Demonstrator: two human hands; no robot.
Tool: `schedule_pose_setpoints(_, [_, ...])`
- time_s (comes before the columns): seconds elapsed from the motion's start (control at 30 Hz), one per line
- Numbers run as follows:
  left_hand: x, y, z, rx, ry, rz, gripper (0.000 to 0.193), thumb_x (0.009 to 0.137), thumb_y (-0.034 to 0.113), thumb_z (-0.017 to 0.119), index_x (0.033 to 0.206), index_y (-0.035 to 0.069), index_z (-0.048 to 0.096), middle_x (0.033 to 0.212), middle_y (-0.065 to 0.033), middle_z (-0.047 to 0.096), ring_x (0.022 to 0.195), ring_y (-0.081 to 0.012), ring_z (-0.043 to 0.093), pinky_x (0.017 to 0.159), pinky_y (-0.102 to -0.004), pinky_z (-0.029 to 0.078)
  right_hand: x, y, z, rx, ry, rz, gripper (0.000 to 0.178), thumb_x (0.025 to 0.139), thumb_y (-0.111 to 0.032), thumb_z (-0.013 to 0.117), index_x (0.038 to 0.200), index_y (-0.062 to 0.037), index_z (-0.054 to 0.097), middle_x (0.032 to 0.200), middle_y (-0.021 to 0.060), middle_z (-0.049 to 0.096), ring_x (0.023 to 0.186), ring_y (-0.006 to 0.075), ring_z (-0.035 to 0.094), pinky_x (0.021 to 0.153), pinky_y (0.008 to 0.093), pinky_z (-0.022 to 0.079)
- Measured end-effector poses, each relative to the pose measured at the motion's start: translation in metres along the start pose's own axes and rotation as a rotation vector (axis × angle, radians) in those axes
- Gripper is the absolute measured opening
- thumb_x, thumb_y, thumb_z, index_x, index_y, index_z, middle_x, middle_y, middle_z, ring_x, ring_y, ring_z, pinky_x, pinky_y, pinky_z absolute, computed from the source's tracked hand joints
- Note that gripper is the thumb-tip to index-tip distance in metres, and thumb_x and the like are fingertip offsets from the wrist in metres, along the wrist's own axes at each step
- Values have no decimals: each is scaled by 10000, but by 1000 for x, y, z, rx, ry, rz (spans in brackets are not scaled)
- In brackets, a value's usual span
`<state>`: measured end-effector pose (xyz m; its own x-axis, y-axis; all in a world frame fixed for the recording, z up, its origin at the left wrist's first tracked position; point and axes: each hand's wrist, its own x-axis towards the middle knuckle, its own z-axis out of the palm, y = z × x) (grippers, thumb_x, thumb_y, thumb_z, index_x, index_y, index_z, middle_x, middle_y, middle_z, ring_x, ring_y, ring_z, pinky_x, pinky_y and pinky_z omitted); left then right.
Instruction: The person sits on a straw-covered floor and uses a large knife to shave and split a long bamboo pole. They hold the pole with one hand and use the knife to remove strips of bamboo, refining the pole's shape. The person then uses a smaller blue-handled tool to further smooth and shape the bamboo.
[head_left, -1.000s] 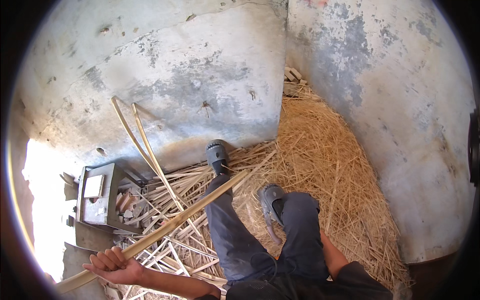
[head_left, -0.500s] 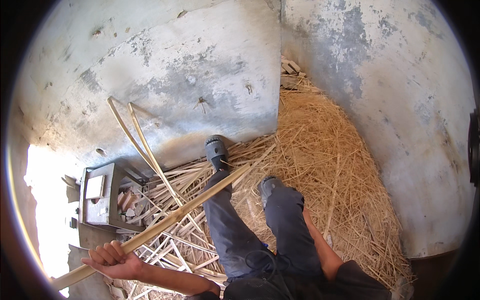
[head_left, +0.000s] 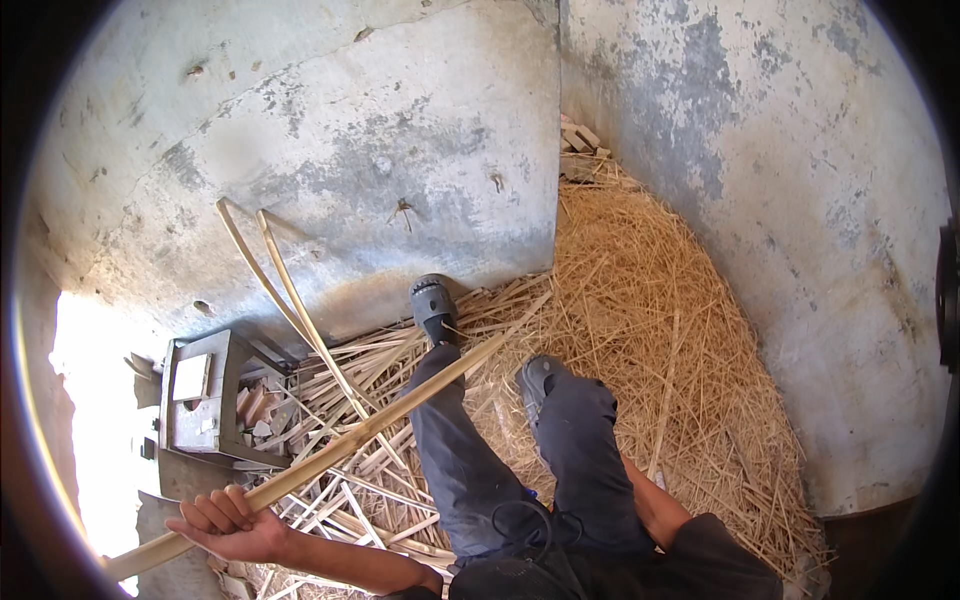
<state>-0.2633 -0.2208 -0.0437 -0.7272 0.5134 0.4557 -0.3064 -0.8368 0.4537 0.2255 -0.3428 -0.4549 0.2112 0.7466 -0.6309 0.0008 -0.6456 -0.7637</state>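
Observation:
My left hand (head_left: 232, 524) is closed round a long, pale yellow bamboo strip (head_left: 345, 440) near its lower left end. The strip slants up to the right, passes over my left shin, and its far end lies by the edge of the straw-like shavings. My right forearm (head_left: 660, 510) reaches down beside my right leg. The right hand itself is hidden behind that leg, so its fingers and anything in them do not show.
Two bent strips (head_left: 287, 280) lean against the worn wall (head_left: 430, 170). A wooden stool-like stand (head_left: 197, 425) is at the left, beside broken bricks (head_left: 258, 402). Cut strips (head_left: 385, 360) litter the floor around my feet. A large heap of shavings (head_left: 640, 280) fills the right side.
My right knee and forearm have shifted slightly to the right. The left hand keeps its grip on the strip, almost unmoved.

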Motion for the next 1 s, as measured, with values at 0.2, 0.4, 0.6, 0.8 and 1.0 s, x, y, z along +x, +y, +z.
schedule_pose_setpoints(0.2, [-2,2,3,22,12,17,515,1145,381,367,680,197,244,548,54,162,429,-56,80,346,-227,118,-4,-11,-22,104,-151,128,572,1041,-411,549,1418,19,545,1363,167,616,1183,233,608,988,379,500])
schedule_pose_setpoints(0.4, [1,-8,-2,-37,-110,-27,512,1146,378,364,681,199,248,546,56,163,425,-55,84,342,-223,123,44,5,0,411,-227,262,586,1040,-363,572,1497,-9,478,1414,168,590,1247,249,594,1038,398,490])
schedule_pose_setpoints(0.6, [-2,-8,8,8,-109,7,512,1147,376,362,682,195,246,551,52,158,431,-56,84,344,-227,126,72,44,47,115,-249,263,545,1025,-345,597,1453,-18,512,1418,168,585,1247,265,595,1061,427,466])
schedule_pose_setpoints(0.8, [1,-12,10,11,-114,3,515,1149,381,353,681,194,248,554,50,161,434,-60,84,350,-231,122,84,51,67,-112,-196,258,497,1009,-335,617,1401,-36,555,1405,166,592,1246,275,597,1080,454,440])
schedule_pose_setpoints(1.0, [1,-16,8,37,-69,14,517,1149,381,349,678,195,245,554,50,165,433,-62,82,351,-234,124,88,59,78,-335,-175,230,450,993,-325,638,1349,-54,597,1392,164,599,1245,285,599,1099,481,414])
